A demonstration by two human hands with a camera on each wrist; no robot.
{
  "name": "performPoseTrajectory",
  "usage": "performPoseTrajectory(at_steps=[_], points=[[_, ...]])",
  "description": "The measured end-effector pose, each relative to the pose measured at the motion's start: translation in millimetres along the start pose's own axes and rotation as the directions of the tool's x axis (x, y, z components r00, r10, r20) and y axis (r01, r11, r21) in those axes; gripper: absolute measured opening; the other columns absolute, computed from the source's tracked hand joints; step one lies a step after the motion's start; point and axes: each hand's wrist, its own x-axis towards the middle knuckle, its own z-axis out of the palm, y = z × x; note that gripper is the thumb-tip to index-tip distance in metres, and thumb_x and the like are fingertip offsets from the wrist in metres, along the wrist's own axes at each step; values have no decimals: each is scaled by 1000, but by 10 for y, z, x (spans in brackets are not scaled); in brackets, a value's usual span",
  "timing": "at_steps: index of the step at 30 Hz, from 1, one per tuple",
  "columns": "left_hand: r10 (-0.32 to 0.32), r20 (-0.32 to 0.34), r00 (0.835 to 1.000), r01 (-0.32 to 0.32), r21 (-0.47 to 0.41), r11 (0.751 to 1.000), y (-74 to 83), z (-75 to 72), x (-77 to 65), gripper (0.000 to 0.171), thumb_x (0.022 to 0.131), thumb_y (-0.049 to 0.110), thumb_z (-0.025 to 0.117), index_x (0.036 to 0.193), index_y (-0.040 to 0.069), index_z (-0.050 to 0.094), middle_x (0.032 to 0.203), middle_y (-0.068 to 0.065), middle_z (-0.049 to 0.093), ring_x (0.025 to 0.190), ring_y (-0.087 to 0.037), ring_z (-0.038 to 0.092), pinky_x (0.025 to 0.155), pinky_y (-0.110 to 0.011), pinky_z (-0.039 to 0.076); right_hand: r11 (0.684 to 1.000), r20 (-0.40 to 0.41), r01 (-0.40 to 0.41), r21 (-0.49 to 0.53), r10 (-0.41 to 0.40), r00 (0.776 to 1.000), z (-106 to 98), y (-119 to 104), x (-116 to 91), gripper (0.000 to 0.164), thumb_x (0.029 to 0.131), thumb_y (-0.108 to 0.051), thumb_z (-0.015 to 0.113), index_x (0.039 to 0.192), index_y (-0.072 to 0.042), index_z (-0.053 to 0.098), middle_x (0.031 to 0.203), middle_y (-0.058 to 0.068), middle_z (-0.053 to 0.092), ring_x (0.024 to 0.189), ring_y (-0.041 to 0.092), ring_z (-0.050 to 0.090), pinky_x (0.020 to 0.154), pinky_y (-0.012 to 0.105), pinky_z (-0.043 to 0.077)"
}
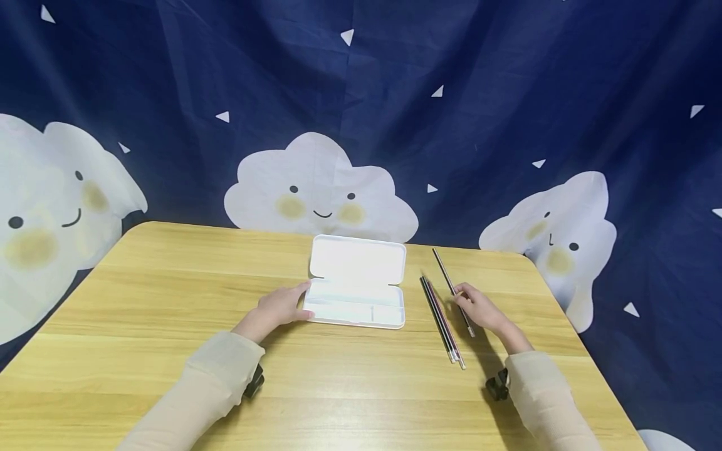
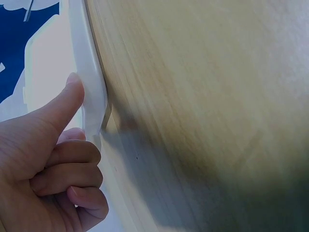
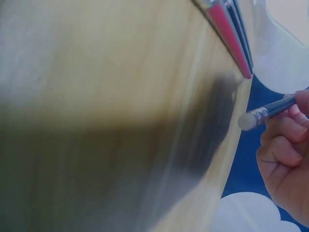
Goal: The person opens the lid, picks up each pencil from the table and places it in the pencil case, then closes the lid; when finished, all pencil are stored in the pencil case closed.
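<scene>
An open white pencil case (image 1: 358, 260) lies on the table with its hinged lid laid back; its tray has a small divider towards the right. At the case's left end, my left hand (image 1: 282, 305) grips the edge, the thumb (image 2: 72, 94) over the rim and the other fingers curled at the side. My right hand (image 1: 476, 308) pinches a dark pencil (image 1: 445, 272) around its middle. That pencil's white eraser end (image 3: 248, 122) points back towards the wrist. Left of the right hand, several pencils (image 1: 440, 319) lie side by side, one of them reddish.
The wooden table (image 1: 141, 351) has a rounded far edge close to a dark blue curtain (image 1: 451, 37) printed with smiling clouds. Black devices (image 1: 255, 382) sit under both wrists. The loose pencils lie between the case and the right hand.
</scene>
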Motion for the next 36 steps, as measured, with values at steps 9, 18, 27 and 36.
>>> performPoseTrajectory(at_steps=[9,18,27,36], points=[[-5,5,1000,5,0,1000,2,-1,2,72,81,35,68,139,6,37,126,-24,51,109,-42,52,68,-50,47,990,-40,68,126,-63,997,74,-158,82,16,97,-5,39,96,8,47,79,23,56,51,7,36,47,23,32],[-9,7,1000,9,-1,1000,-4,6,3,71,81,35,67,139,7,37,127,-23,51,109,-41,51,68,-49,47,954,-42,179,241,-174,984,168,-398,130,19,96,-5,41,97,13,47,69,21,51,58,21,49,52,25,41],[-7,14,1000,7,-1,1000,4,-6,-4,72,82,35,67,140,7,36,127,-23,51,110,-41,51,69,-50,47,938,1,178,299,-186,982,258,-719,143,10,96,0,39,96,8,46,67,23,44,51,17,43,48,25,39],[-17,16,1000,17,-6,1000,15,-7,-16,71,82,35,67,139,7,36,127,-23,50,110,-41,50,72,-51,46,966,-63,195,171,-186,980,363,-1006,137,18,92,6,42,105,12,51,75,15,49,60,10,40,55,21,34]])
